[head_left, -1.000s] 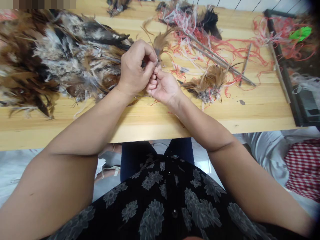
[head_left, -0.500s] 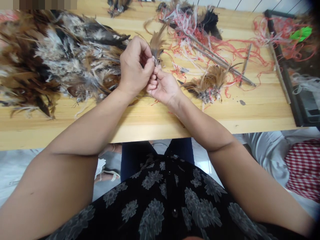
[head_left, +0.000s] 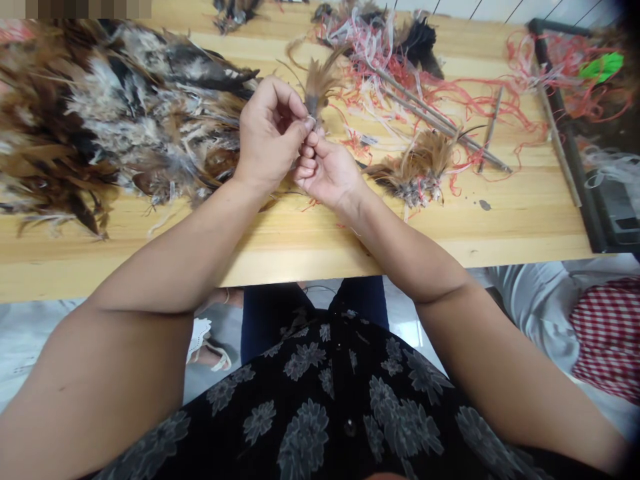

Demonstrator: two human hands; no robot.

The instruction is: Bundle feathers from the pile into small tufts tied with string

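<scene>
A small bunch of brown feathers points up and away from my fingertips, its pale base pinched low down. My left hand has thumb and forefinger closed on that base. Right beside it, my right hand is turned palm up, fingers curled and their tips pressed against the same base. Whether a thread runs between the fingers I cannot make out. Left of my hands spreads a large pile of brown, black and white feathers. To the right lies a tied tuft of brown feathers.
Pink and white plastic strings tangle at the back of the wooden table, with thin sticks across them. A black-edged tray with strings and a bright green piece stands at right. Someone's sandalled foot shows below.
The feather bunch in my fingers has tilted slightly to the right and its base shows a bit more. Both hands stay almost in the same place.
</scene>
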